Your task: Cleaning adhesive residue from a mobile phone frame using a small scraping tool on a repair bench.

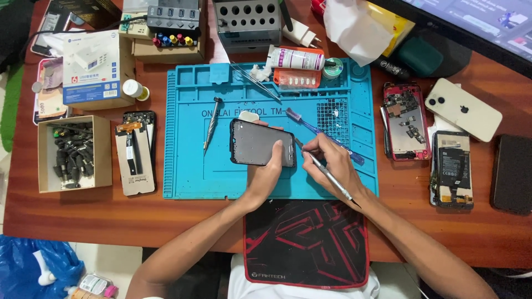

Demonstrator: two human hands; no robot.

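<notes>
Dark phone frame (260, 143) held face-up over the middle of a blue silicone repair mat (188, 166), gripped from below by the left hand (265, 176), thumb curled over its right edge. Right hand (332, 161) just beside it at 3 o'clock, fingers pinched narrow around a slim metal tool (327, 174), tip touching the frame's right edge, handle running back toward 5 o'clock over the wrist. Blue toothbrush (318, 132) lying at 1 o'clock from the frame, passing behind the right hand. Small screwdriver (211, 122) resting on the mat at 9 o'clock, near the frame but apart from it. Tweezers (255, 80), a white tube (296, 58) and an orange tray (296, 78) along the mat's far edge at 12 o'clock. Red-and-black mouse pad (305, 243) at 6 o'clock, overhanging the edge of the wooden table (138, 216). Opened red phone (407, 122), a cream phone (463, 109) lying back-up and another opened phone (451, 169) well apart at 3 o'clock. Spare screen part (134, 158) and a cardboard box of dark connectors (72, 154) at 9 o'clock, off the mat. White carton (91, 69) at 10 o'clock.
</notes>
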